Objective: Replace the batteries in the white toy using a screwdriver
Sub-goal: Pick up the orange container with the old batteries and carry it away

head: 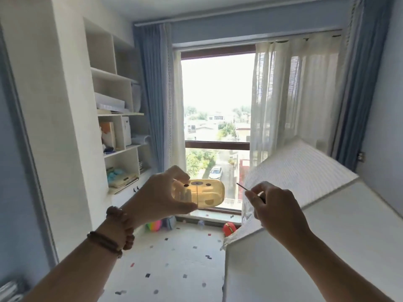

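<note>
My left hand holds the toy up in front of the window, gripped at its left end. Backlit, the rounded oblong shell glows yellowish, with dark round spots along its upper face. My right hand is closed around a thin screwdriver. Its dark shaft points up and left toward the toy's right end, with a clear gap between the tip and the shell. No batteries are visible.
A white bed fills the right side. Open white shelves with boxes and cloths stand at left. Below lies a white play mat with small coloured shapes, and a rainbow ball and red toy sit under the window.
</note>
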{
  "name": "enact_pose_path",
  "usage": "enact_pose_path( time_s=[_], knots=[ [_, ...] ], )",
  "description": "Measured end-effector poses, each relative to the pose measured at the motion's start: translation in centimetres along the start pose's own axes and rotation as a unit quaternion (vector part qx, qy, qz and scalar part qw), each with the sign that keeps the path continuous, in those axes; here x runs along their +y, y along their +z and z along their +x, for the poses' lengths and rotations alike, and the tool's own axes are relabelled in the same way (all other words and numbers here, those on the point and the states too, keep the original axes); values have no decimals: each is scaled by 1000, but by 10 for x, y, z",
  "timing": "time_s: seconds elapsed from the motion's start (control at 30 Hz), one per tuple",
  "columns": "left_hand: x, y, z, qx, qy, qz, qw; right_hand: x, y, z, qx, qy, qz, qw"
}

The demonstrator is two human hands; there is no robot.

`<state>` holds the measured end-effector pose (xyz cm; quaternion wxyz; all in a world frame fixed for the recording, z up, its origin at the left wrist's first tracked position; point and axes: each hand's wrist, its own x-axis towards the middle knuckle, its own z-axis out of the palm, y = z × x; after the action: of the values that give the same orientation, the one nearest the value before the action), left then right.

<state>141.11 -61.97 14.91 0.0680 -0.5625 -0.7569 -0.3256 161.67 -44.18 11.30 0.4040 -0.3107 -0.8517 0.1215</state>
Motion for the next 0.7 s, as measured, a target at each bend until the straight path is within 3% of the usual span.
enact_pose_path(
  time_s=[0.33, 0.7],
  knots=[
    [-115, 26, 97, 9, -59, 14, 998, 42, 120, 138, -37, -24, 32, 999],
    [-210, 52, 190, 8, -41, 11, 999, 49, 226, 218, -47, -5, 24, 999]
  ],
)
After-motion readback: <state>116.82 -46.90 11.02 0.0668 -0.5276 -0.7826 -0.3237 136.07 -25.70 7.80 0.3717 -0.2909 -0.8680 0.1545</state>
